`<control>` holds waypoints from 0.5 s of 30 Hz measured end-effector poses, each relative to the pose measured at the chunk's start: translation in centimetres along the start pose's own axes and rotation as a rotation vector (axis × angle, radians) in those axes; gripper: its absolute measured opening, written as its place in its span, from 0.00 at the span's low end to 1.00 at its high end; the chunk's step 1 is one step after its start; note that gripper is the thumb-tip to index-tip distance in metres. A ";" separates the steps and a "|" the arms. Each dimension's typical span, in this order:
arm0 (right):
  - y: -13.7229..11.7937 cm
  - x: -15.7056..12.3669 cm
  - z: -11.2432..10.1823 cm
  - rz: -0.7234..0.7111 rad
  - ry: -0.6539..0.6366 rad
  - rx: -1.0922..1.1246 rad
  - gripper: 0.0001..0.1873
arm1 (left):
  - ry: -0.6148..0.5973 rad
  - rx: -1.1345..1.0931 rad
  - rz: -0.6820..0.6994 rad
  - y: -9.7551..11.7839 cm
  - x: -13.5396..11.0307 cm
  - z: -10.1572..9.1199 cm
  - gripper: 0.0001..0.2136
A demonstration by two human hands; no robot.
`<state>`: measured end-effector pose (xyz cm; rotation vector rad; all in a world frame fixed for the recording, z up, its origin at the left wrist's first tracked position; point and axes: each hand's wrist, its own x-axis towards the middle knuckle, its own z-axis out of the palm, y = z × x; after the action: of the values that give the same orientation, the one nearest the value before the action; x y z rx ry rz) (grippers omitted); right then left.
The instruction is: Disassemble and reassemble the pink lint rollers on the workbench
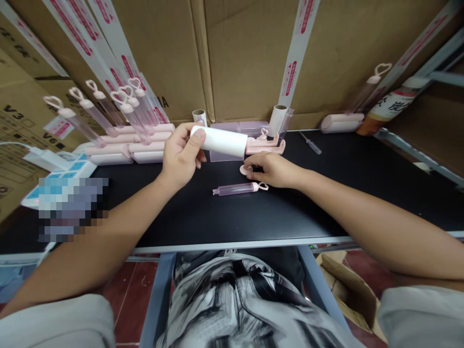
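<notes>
My left hand (pixel 183 152) is closed round one end of a white lint roll (pixel 224 141), held nearly level above the table. Right at its far end are pink plastic frame parts (pixel 266 146); I cannot tell whether they join the roll. With bent fingers, my right hand (pixel 271 168) grips a small round pink cap (pixel 246 170) at the tabletop. Just in front of that hand lies a clear purplish handle tube (pixel 237 189) with a pink heart-shaped loop at its right end.
Several pink lint rollers (pixel 112 150) with upright handles stand at left, near a power strip (pixel 65 179). Behind are another white roll (pixel 278 121) and clear purplish pieces (pixel 253 128). A screwdriver (pixel 311 143), a pink roller (pixel 342 122) and a bottle (pixel 393 104) lie right. Cardboard boxes (pixel 246 58) wall the back.
</notes>
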<state>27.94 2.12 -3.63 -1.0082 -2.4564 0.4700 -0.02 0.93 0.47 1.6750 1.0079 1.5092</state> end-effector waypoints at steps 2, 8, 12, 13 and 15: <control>-0.1 0.2 0.1 0.030 0.014 -0.028 0.07 | -0.018 -0.030 -0.059 -0.1 0.0 0.1 0.20; -1.2 -0.5 -0.3 0.029 0.381 0.195 0.10 | 0.002 -0.087 -0.141 -0.1 0.2 0.3 0.19; -3.1 -1.1 -0.6 -0.074 0.635 0.432 0.15 | -0.029 -0.098 -0.183 -0.2 0.1 0.6 0.17; -3.5 -1.3 -0.7 -0.098 0.668 0.445 0.15 | -0.043 -0.097 -0.195 -0.3 0.0 0.7 0.17; -4.2 -1.4 -0.6 -0.128 0.711 0.436 0.14 | -0.068 -0.095 -0.215 -0.3 -0.2 0.9 0.19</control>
<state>26.74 -1.66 -1.58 -0.6727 -1.6746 0.4725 0.82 0.90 0.01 1.4907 1.0286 1.3301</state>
